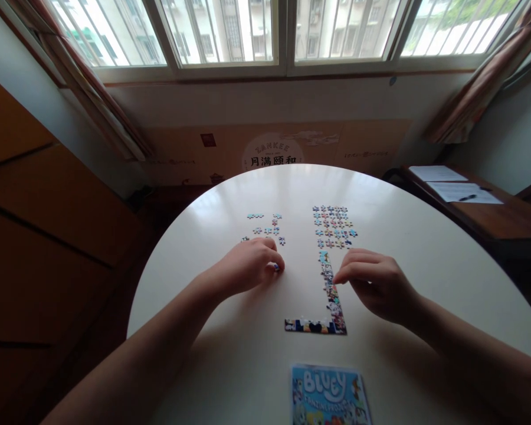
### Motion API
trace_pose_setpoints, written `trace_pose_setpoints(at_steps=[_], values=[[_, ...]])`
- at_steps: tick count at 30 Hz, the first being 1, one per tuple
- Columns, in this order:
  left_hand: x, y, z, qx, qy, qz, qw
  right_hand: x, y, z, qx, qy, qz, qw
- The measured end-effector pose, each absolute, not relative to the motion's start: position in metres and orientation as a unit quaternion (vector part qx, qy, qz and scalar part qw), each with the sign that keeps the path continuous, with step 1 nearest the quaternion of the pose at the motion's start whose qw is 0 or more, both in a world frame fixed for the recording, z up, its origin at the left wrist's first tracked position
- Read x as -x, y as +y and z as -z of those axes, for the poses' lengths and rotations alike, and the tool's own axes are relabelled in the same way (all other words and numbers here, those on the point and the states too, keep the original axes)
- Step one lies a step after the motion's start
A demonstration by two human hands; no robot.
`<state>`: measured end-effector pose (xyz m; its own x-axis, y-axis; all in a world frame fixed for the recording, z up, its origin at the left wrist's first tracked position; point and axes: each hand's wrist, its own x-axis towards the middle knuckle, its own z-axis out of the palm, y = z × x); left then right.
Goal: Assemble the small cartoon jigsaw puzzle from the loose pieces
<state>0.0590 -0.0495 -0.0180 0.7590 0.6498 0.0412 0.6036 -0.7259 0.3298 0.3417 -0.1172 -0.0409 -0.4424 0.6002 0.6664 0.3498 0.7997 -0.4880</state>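
White, glossy tabletop (181, 265) under the person's hands, viewed from my remote station. Taking the joined puzzle strip (331, 289) as the hub of my clock: corner-shaped, a long arm running toward 12, a short one reaching toward 9 from its near end. Left hand (252, 261) between 9 and 10, low over the table; thumb and forefinger all but together, a small bluish puzzle piece (277, 267) between their tips. Right hand (378, 283) at 3, fingers bent and drawn close, tips right at the strip's edge; I cannot tell whether they touch it or have hold of anything. Loose rows of pieces (326, 224) at 12, just past the strip's far end. Scattered pieces (268, 231) between 10 and 11, just beyond the left hand. Blue card (327, 398), lettered BLUEY, at 6, near the strip's corner. Paper sheets (455, 192) on a brown side table (508, 219) at 2, well apart.
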Motion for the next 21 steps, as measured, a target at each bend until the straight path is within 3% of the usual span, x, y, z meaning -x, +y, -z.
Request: trace_pose_setpoints(at_steps=[9, 21], values=[[-0.055, -0.047, 0.010, -0.929, 0.330, -0.084, 0.148, -0.341, -0.121, 0.038, 0.259, -0.866, -0.113, 0.412], [-0.066, -0.058, 0.007, -0.933, 0.329, -0.021, 0.146, -0.316, -0.141, 0.040, 0.219, -0.942, -0.072, 0.246]])
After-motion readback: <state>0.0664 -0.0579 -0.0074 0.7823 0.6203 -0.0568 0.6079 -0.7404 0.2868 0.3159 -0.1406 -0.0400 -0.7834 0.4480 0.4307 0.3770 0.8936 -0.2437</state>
